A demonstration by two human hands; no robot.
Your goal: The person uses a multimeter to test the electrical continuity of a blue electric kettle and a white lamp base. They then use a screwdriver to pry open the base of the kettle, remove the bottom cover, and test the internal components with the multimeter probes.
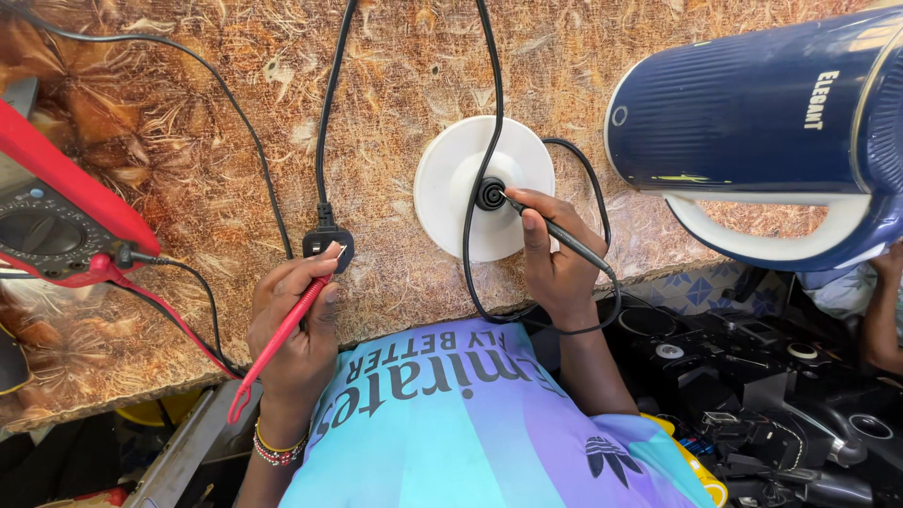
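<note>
Head view, looking down at the bench.

Left hand [296, 325] is curled shut around the red probe [277, 343], pinching it pen-fashion; its tip is pressed to a pin of the black plug [327, 242], which lies flat on the brown patterned tabletop [188, 141].

Right hand [555, 259] pinches the black probe [560, 235] between thumb and fingers, tip set into the dark centre connector [490, 194] of the white round kettle base [451, 188]. The base sits flat near the table's front edge, its black cord [489, 85] running up and away over the tabletop.

Both probe leads run to the red-cased meter [56, 216] at the left edge of the table. I cannot read its display from this angle.

The blue kettle [752, 113] with white handle is off its base, lying on its side at the upper right.

Progress, my judgement: both probes are in contact, so the cord-to-base check is in hand. A reading is not visible. The kettle is not yet back on the base.

Someone else's arm [879, 310] shows at the far right, above a heap of black parts [752, 395].
</note>
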